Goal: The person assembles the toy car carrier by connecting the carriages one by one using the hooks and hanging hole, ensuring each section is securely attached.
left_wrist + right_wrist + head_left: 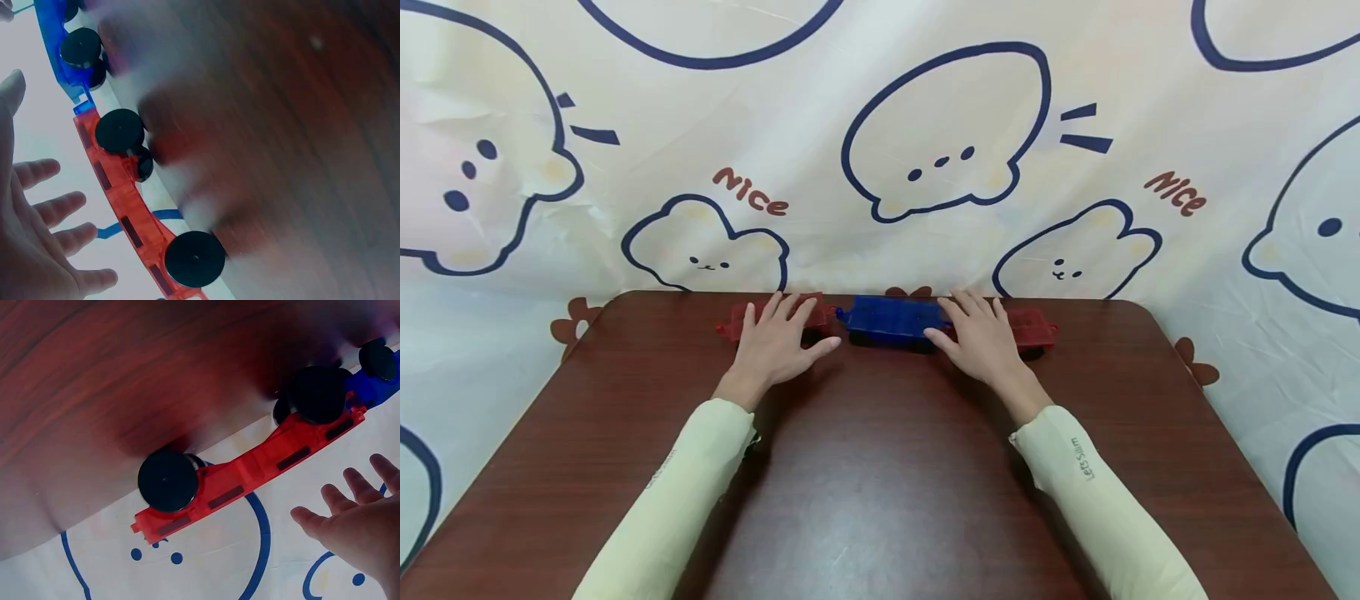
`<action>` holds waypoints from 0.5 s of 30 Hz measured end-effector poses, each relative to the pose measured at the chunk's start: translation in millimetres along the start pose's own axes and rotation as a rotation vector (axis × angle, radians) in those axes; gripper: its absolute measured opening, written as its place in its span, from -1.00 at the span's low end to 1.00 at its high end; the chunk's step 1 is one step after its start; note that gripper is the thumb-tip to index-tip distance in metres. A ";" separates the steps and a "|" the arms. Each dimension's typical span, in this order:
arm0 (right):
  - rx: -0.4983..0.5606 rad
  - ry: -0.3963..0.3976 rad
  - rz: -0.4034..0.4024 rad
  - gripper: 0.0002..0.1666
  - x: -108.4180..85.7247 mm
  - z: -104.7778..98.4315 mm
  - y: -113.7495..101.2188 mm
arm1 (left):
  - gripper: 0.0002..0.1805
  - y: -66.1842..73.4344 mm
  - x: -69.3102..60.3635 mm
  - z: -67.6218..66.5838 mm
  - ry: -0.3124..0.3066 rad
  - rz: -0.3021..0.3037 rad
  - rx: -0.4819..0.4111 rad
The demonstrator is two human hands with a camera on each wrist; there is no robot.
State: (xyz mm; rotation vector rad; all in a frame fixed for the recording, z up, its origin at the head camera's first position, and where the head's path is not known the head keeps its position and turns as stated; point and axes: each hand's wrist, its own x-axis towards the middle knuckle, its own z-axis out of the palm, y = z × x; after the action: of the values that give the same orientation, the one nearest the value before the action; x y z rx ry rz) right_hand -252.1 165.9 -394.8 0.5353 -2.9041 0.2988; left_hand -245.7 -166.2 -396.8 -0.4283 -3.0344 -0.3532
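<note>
Three toy train wagons stand in a row along the table's far edge. A blue wagon (891,318) is in the middle, with a red wagon (822,315) on its left and another red wagon (1032,329) on its right. My left hand (775,346) is spread over the left red wagon and hides part of it. In the left wrist view, that wagon (119,181) meets the blue one at a hook, and the fingers are apart from it. Over the joint of the blue and right red wagons, my right hand (981,342) has its fingers extended, holding nothing.
The dark brown wooden table (887,467) has rounded far corners. Right behind it hangs a pale cloth (820,125) with blue cartoon outlines, continuing along both sides. Pale sleeves (677,492) cover both forearms.
</note>
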 end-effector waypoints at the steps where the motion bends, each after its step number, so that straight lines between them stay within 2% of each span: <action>1: 0.000 0.001 -0.004 -0.22 1.1 0.7 -1.1 | 0.00 -1.3 0.1 -0.1 0.002 -0.002 0.001; 9: 0.013 -0.006 -0.031 -0.24 11.5 6.3 -10.5 | -0.04 -12.9 -0.9 -1.1 -0.002 -0.035 0.018; 15: 0.002 -0.031 -0.014 -0.25 15.2 13.3 -9.4 | -0.06 -12.7 0.5 0.8 -0.020 -0.034 0.022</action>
State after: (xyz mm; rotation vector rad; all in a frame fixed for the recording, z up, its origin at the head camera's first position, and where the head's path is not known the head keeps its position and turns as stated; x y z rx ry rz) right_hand -264.3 149.2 -403.0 0.5652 -2.9293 0.2947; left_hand -249.8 -177.8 -400.4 -0.3813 -3.0652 -0.3196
